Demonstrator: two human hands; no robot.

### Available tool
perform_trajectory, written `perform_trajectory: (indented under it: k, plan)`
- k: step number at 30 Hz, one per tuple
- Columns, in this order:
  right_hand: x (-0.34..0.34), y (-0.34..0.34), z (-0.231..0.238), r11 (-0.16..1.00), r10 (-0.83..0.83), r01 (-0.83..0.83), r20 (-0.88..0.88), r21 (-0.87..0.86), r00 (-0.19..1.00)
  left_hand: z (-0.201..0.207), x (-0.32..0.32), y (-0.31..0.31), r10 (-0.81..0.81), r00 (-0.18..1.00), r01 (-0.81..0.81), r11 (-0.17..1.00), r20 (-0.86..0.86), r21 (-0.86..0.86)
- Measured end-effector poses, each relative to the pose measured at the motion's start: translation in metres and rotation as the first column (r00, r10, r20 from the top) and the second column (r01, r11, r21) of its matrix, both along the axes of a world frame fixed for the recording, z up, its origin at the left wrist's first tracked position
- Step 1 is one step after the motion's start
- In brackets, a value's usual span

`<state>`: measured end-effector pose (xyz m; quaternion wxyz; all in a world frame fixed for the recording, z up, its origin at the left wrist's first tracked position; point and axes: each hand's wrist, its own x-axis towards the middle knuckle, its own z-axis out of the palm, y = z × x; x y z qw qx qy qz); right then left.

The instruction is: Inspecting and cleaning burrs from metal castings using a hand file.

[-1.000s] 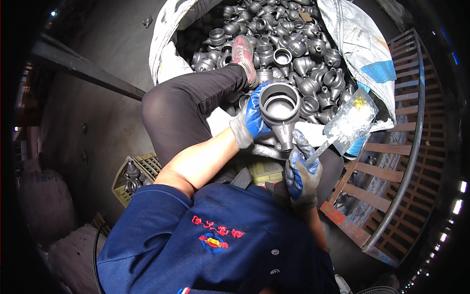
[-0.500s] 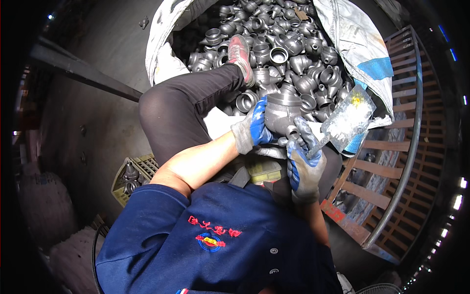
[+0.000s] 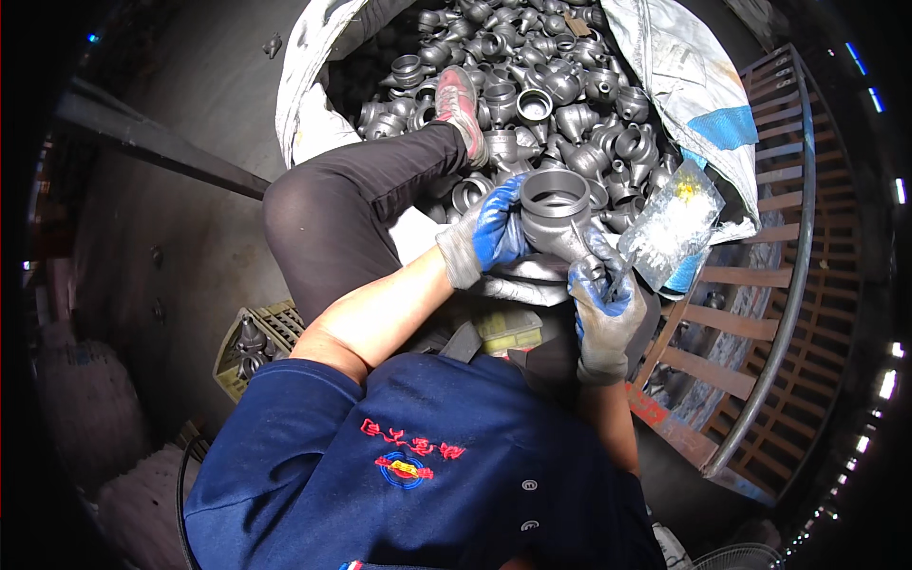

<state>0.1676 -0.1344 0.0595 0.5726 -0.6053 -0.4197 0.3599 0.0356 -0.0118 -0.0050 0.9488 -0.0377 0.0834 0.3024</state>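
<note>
Between my hands is a dark grey metal casting (image 3: 559, 220), with a wide round mouth tilted up and a narrow neck pointing down to the right. My left hand (image 3: 496, 228), in a grey and blue work glove, is closed round the left side of its wide body. My right hand (image 3: 606, 309), in a similar glove, has its fingers closed on the narrow neck end. Just beyond them, many like castings (image 3: 570, 85) fill a large white woven bag (image 3: 309, 90). A scuffed metal plate (image 3: 673, 228) leans by the bag's near right rim, close to my right hand.
My foot in a red shoe (image 3: 458, 109) rests among the castings. A slatted metal crate (image 3: 793, 285) stands at the right. To the left are a yellowish plastic basket (image 3: 233, 356) with castings in it and a metal bar (image 3: 161, 138). A yellowish container (image 3: 510, 330) sits below my hands.
The casting has tipped so that its open mouth now faces up toward me. My right hand has shifted slightly right and down with the neck.
</note>
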Motion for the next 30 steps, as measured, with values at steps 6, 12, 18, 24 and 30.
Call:
perform_trajectory:
  k: [6, 12, 18, 24, 30]
  plan:
    - [0.016, 0.007, 0.014, 0.988, 0.050, -0.097, 0.337, 0.124, 0.940, 0.013, -0.003, 0.000, -0.104, 0.984, 0.106, 0.994, 0.145, -0.002]
    - [0.025, 0.008, 0.016, 0.980, 0.053, -0.134, 0.453, 0.150, 0.890, 0.030, -0.011, -0.013, -0.183, 0.932, 0.308, 0.855, -0.313, 0.418]
    - [0.046, 0.014, 0.037, 0.984, 0.160, -0.177, 0.596, -0.030, 0.787, 0.036, -0.022, 0.005, 0.435, 0.589, 0.318, 0.650, -0.681, 0.690]
    - [0.052, 0.022, 0.045, 0.969, 0.238, -0.228, 0.598, -0.093, 0.766, 0.078, -0.009, -0.026, 0.145, 0.604, 0.679, 0.421, -0.784, 0.601]
    - [0.034, 0.022, 0.050, 0.961, 0.055, -0.224, 0.677, 0.164, 0.734, 0.057, -0.008, -0.032, -0.228, 0.919, 0.280, 0.951, -0.321, 0.128]
